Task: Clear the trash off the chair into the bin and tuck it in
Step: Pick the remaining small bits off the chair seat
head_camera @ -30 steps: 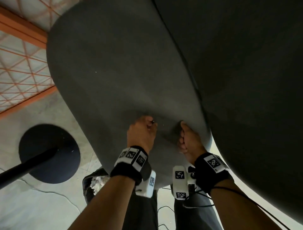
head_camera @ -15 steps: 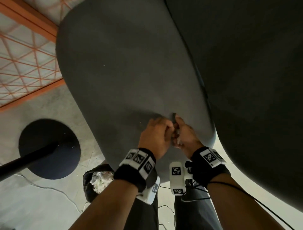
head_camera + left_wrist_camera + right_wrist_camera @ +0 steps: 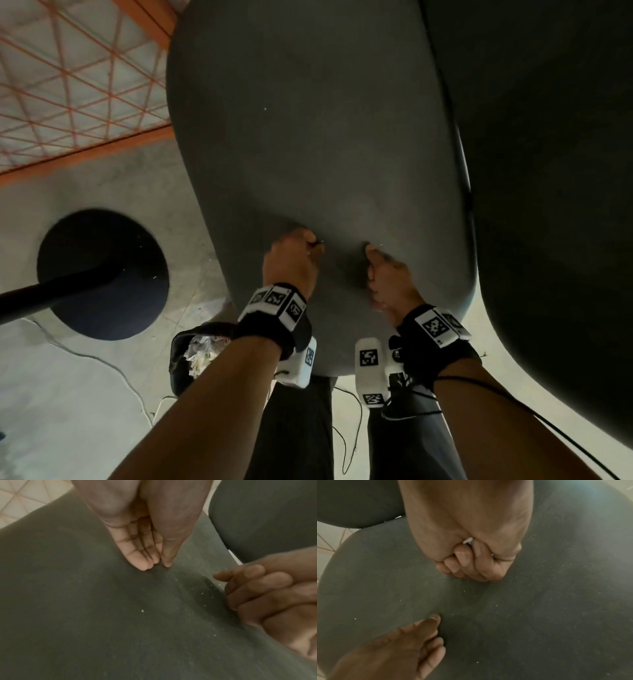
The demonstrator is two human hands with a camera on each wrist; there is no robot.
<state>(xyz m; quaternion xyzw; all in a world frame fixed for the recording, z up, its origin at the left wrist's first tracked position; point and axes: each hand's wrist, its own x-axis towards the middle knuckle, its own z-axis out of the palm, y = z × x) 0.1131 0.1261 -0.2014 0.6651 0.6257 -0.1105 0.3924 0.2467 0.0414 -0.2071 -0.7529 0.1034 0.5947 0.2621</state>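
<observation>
The grey chair seat [image 3: 325,137] fills the head view, dotted with tiny white crumbs [image 3: 142,610]. My left hand [image 3: 291,260] has its straight fingers bunched beside the thumb, and the fingertips [image 3: 145,566] touch the fabric near the seat's front. My right hand [image 3: 387,277] rests a short way to its right, curled into a fist; a small white scrap [image 3: 468,540] shows inside the curled fingers. The black bin [image 3: 178,359] stands on the floor under my left forearm, with crumpled trash [image 3: 202,346] in it.
The chair's dark backrest [image 3: 548,171] rises on the right. A black round base with a pole [image 3: 102,274] stands on the concrete floor at the left. An orange mesh panel [image 3: 68,85] lies behind it. Thin cables [image 3: 352,428] run by my legs.
Half a second ago my two hands met fingertip to fingertip over the seat. They have drawn apart again, the left back to the left, the right staying curled.
</observation>
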